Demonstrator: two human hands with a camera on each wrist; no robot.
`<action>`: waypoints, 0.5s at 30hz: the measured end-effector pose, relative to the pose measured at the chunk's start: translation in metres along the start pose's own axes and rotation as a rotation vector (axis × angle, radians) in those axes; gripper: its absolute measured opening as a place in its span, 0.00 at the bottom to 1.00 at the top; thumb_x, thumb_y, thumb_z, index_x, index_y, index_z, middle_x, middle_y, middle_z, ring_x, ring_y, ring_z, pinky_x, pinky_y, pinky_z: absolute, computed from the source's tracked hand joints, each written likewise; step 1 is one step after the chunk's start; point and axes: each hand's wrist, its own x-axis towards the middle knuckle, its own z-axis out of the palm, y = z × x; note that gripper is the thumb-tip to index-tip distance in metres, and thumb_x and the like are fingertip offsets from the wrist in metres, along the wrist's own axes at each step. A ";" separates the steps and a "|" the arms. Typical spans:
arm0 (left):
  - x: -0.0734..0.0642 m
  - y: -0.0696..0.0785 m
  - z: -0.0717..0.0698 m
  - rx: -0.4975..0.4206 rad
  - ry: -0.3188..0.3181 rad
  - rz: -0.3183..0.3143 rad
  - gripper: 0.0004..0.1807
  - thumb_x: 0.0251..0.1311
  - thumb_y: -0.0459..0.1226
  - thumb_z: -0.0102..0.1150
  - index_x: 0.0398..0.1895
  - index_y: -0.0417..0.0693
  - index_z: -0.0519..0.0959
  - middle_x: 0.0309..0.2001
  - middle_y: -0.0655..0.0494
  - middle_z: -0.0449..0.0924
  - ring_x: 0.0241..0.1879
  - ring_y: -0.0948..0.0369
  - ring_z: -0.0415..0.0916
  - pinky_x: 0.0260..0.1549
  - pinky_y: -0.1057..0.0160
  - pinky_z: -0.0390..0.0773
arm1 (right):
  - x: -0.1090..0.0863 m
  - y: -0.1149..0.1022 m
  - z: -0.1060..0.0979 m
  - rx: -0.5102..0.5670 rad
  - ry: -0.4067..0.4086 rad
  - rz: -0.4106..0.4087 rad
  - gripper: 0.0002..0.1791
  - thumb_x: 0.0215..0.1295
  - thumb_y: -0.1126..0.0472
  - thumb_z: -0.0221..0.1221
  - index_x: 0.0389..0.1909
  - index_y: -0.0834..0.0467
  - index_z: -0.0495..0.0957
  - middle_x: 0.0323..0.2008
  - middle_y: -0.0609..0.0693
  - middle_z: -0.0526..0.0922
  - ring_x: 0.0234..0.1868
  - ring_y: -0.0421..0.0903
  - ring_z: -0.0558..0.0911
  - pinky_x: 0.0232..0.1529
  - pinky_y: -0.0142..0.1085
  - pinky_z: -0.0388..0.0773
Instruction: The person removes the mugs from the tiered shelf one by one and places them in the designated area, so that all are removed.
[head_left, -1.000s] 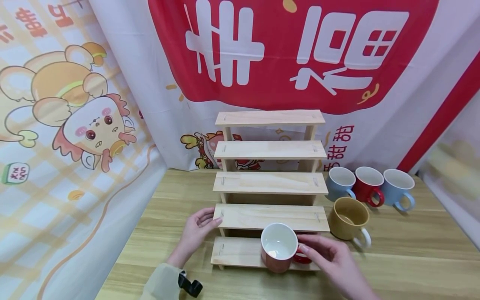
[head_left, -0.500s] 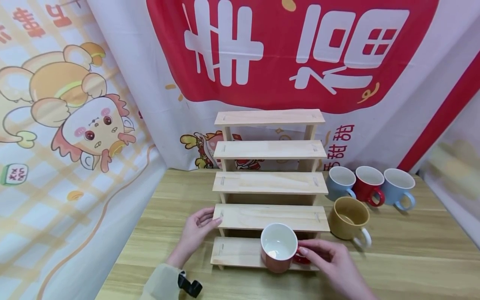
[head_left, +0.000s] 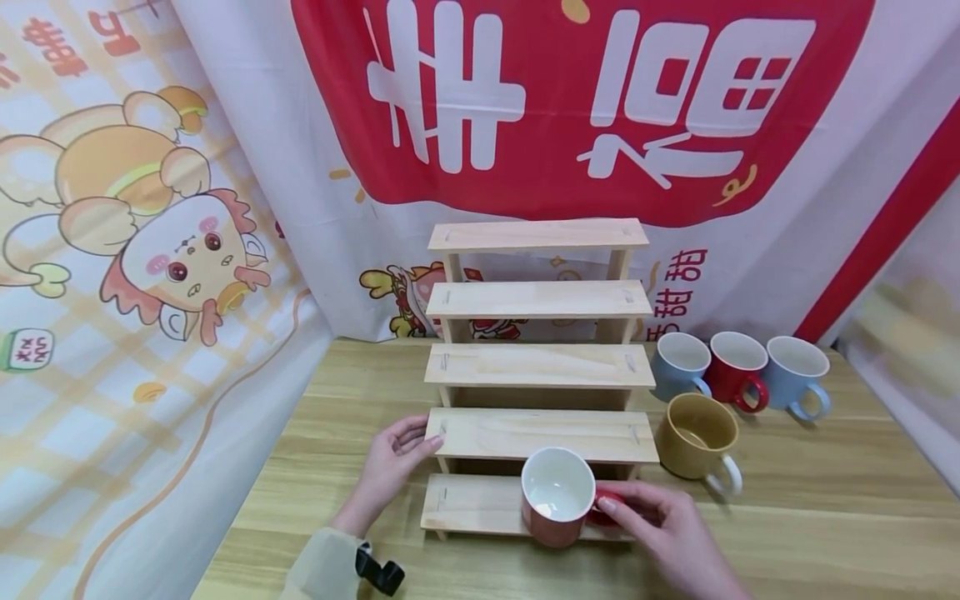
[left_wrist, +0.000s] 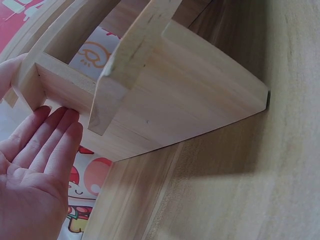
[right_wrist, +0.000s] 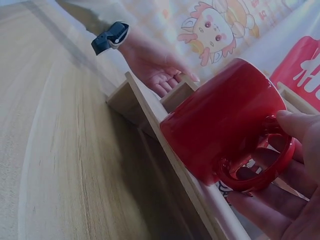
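Observation:
A red mug (head_left: 557, 498) with a white inside stands upright on the lowest board of a stepped wooden shelf rack (head_left: 538, 365), right of the board's middle. My right hand (head_left: 660, 525) holds its handle, which points right. In the right wrist view, the thumb of my right hand (right_wrist: 295, 185) lies on top of the handle (right_wrist: 280, 170) and the fingers are behind and below it. My left hand (head_left: 393, 461) grips the left end of the second board from the bottom, thumb on top. Its fingertips press the wood from below in the left wrist view.
Right of the rack stands a mustard mug (head_left: 697, 437) with a white handle. Behind it are a light blue mug (head_left: 680, 367), another red mug (head_left: 737, 369) and a second light blue mug (head_left: 797, 372). Printed cloth (head_left: 315, 250) hangs behind and left of the wooden table (head_left: 817, 517).
The fingers of my right hand have shifted slightly down around the handle. The mug, the rack and my left hand have stayed in place.

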 end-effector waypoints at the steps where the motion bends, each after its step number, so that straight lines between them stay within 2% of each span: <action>1: 0.000 0.000 0.000 0.001 0.001 -0.001 0.28 0.60 0.35 0.73 0.61 0.34 0.76 0.57 0.39 0.80 0.57 0.46 0.79 0.53 0.63 0.81 | 0.000 0.001 0.000 0.007 0.001 0.001 0.15 0.70 0.58 0.66 0.53 0.61 0.85 0.47 0.52 0.87 0.45 0.45 0.86 0.45 0.31 0.84; 4: 0.000 -0.001 0.000 0.006 0.008 -0.006 0.28 0.60 0.35 0.73 0.61 0.34 0.76 0.57 0.39 0.80 0.57 0.46 0.79 0.53 0.63 0.81 | 0.000 0.004 0.000 0.025 0.008 -0.004 0.14 0.70 0.59 0.65 0.52 0.62 0.85 0.47 0.52 0.87 0.46 0.43 0.85 0.46 0.31 0.84; 11: 0.000 -0.001 0.001 0.001 0.006 -0.009 0.28 0.60 0.35 0.73 0.61 0.34 0.75 0.57 0.38 0.80 0.57 0.46 0.79 0.53 0.64 0.81 | -0.001 0.014 0.000 0.092 -0.003 -0.176 0.10 0.72 0.66 0.61 0.50 0.65 0.83 0.46 0.58 0.87 0.45 0.44 0.86 0.44 0.36 0.87; 15: 0.000 -0.001 0.001 0.011 0.011 0.001 0.28 0.60 0.35 0.73 0.61 0.34 0.75 0.57 0.38 0.80 0.58 0.46 0.78 0.53 0.63 0.81 | 0.000 0.017 -0.001 0.124 -0.012 -0.202 0.09 0.72 0.67 0.61 0.49 0.66 0.83 0.46 0.59 0.87 0.44 0.43 0.86 0.44 0.37 0.87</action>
